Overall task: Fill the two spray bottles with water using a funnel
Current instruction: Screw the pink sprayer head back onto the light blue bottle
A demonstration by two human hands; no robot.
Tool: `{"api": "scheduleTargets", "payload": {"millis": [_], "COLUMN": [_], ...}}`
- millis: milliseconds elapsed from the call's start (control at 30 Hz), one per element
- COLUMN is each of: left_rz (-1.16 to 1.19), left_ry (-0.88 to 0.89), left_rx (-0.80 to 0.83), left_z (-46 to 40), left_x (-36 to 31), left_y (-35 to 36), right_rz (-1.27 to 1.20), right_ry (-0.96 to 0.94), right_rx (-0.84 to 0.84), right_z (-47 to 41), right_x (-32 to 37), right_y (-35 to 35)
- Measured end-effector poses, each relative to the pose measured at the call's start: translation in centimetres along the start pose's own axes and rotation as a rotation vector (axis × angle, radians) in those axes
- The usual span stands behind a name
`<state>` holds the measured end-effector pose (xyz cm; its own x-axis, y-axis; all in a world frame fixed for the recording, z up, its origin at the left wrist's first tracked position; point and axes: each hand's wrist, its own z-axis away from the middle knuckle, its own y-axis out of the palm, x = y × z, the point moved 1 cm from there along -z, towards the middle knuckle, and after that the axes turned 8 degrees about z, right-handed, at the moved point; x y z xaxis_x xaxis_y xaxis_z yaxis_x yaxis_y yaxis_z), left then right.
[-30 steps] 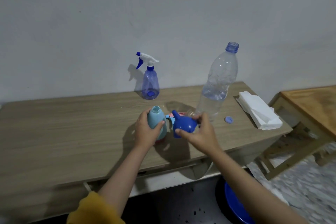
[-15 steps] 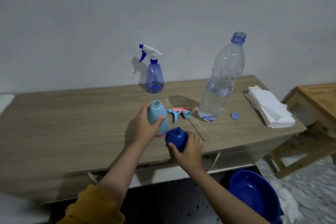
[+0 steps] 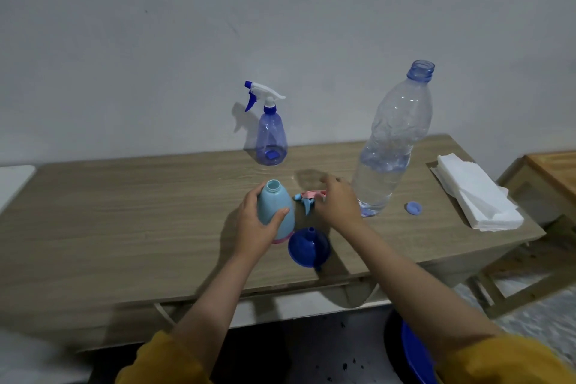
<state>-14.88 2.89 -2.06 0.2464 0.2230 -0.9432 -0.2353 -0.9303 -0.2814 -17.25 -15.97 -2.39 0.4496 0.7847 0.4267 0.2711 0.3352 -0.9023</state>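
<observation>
A light blue spray bottle (image 3: 277, 212) without its head stands upright mid-table, and my left hand (image 3: 255, 227) is wrapped around its body. Its pink and blue spray head (image 3: 307, 198) lies on the table just to the right. My right hand (image 3: 338, 203) hovers over that head with fingers spread, touching it or nearly so. A dark blue funnel (image 3: 307, 248) rests upside down, spout up, near the table's front edge, with no hand on it. A translucent purple spray bottle (image 3: 270, 137) with its white trigger head on stands by the wall.
A tall uncapped water bottle (image 3: 389, 146), partly full, stands right of my right hand, its blue cap (image 3: 414, 207) beside it. White napkins (image 3: 477, 193) lie at the wooden table's (image 3: 124, 227) right end. A blue basin (image 3: 414, 355) sits on the floor; a wooden stool (image 3: 554, 171) stands at right.
My right hand set the funnel down near the front edge, let go, and moved back to the spray head. My left hand kept hold of the light blue bottle.
</observation>
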Motion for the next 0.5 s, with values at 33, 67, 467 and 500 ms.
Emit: {"api": "scheduleTargets", "payload": {"millis": [33,67,467,500], "left_rz": [0.000,0.002,0.074,0.075], "left_ry": [0.000,0.001,-0.016,-0.012], "left_rx": [-0.001,-0.002,-0.013,-0.016], "left_z": [0.0,0.0,-0.2,-0.2], "left_x": [0.0,0.0,0.3,0.4], "left_y": [0.0,0.0,0.2,0.3], "right_rz": [0.098,0.195,-0.387,-0.468], "right_ry": [0.016,0.014,-0.014,-0.020], "right_rx": [0.092,0.154,-0.036,-0.077], "right_z": [-0.9,-1.4,-3.4,-3.5], "right_x": [0.1,0.2,1.2,1.9], "right_y": [0.3,0.6,-4.2,-5.6]}}
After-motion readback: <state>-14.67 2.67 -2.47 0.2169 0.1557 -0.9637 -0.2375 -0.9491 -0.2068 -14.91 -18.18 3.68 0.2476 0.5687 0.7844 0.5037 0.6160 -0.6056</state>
